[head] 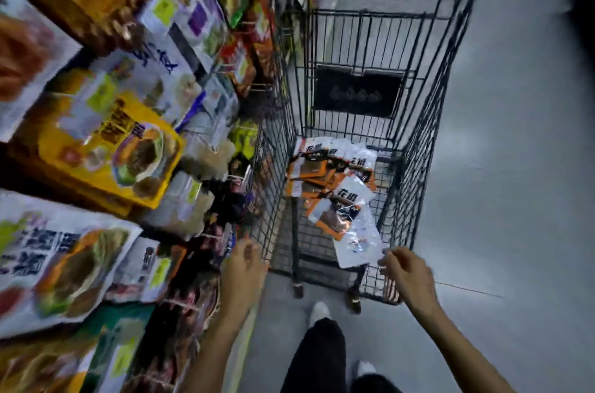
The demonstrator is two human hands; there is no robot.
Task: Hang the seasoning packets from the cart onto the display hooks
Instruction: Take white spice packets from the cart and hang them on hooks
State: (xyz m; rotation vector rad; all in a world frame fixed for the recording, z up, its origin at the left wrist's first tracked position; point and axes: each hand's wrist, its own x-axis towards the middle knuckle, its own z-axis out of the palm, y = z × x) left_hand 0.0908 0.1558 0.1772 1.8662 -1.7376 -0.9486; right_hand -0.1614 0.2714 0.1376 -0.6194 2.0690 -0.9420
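Our left hand (pixel 243 267) hovers at the cart's (pixel 418 151) near left corner, fingers loosely curled. Our right hand (pixel 407 273) is at a white packet's (pixel 357 241) near corner; whether its fingers pinch it, we cannot tell. Seasoning packets (pixel 325 167) lie inside the cart.

The orange-and-white seasoning packets (pixel 338 199) in the cart (pixel 418 151) bear black characters reading 花椒; shelf packaging (pixel 106 148) print is blurred.

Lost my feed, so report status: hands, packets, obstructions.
Left hand empty beside cart. Right hand fingers at nearest seasoning packet corner, grip unclear. Other packets piled in cart. Nothing blocking.
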